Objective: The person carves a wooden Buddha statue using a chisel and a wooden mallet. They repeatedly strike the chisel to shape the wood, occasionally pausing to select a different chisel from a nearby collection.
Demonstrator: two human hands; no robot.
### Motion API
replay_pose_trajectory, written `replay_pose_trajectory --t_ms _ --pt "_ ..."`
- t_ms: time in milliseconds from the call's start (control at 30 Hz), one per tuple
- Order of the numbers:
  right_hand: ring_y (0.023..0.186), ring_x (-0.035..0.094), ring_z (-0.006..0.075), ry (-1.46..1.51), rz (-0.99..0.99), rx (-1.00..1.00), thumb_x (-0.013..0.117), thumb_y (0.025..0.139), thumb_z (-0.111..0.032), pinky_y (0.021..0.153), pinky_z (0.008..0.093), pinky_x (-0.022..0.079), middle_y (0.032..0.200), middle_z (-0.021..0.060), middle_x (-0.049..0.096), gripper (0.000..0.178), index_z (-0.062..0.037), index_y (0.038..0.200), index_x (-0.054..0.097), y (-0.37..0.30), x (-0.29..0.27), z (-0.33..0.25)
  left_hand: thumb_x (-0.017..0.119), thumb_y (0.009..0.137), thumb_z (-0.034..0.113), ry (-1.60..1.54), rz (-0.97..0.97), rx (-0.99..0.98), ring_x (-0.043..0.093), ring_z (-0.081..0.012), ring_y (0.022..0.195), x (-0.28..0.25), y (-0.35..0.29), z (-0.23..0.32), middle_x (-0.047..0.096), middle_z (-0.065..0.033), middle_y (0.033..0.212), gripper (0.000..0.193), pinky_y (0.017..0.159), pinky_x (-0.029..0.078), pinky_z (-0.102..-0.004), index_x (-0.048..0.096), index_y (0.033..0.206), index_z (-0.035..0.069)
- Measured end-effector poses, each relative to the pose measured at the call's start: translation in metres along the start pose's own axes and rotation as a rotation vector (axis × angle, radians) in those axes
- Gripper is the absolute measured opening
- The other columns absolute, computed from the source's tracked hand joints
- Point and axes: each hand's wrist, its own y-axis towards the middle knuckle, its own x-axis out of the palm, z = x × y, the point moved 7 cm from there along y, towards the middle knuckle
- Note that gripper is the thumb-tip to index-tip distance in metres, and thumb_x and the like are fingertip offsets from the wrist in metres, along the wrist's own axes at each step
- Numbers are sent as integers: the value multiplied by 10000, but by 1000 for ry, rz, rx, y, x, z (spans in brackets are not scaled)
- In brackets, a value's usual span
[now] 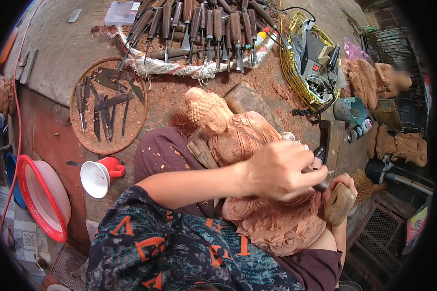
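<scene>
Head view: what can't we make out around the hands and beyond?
All in the head view:
- Dark-handled tool: working end hidden behind the left hand.
- Large carved figure: midsection partly covered by that hand and forearm.
- Right hand: some fingers hidden behind the wooden block.
- Upper-right carving: right end blurred.

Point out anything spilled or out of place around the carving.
Reddish wood chips lie scattered between the chisels and the carved figure, with more on the dark trouser leg. They look like spilled litter, though ordinary beside carving.
</scene>
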Motion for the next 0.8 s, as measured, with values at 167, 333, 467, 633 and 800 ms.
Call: replay_pose_trajectory --t_ms 167,333,467,633,800 --pt "594 512 209 -5 7 -31 782 711 -117 549 315 390 713 78 530 287 -19 839 546 1 7 5 668 842 238 -16 -114 -295 600 -239 645 -17 12 4 581 -81 770 370 617 518 -379 620 1147 34" --pt "580 473 185 31 24 -31 796 772 -218 509 314 359 743 54 503 332 -26 797 526 2 5 1 488 962 149 27 -44 -858 545 -121 634 -115 49 -100 572 -44 808 502 587 501 -289 342 1442 145" --pt "596 575 241 93 -35 -21 801 642 -146 570 316 437 710 107 573 359 1 854 551 3 4 -2 482 903 55 278 10 -1076 582 -125 696 -189 41 -209 586 -130 1021 706 514 523 -266 190 1529 201" --pt "584 516 179 184 -42 -100 831 682 -144 541 297 410 732 69 540 378 14 872 544 10 11 -5 583 848 -3 366 -275 -1140 622 -143 709 -186 13 -293 620 -139 988 555 565 565 -293 471 1389 43" --pt "581 537 165 173 -83 -35 821 667 -137 556 287 425 714 65 551 366 8 865 550 7 10 0 699 750 145 688 -293 -864 641 -312 997 -182 27 -309 657 -234 1117 576 937 493 -391 569 1294 8"
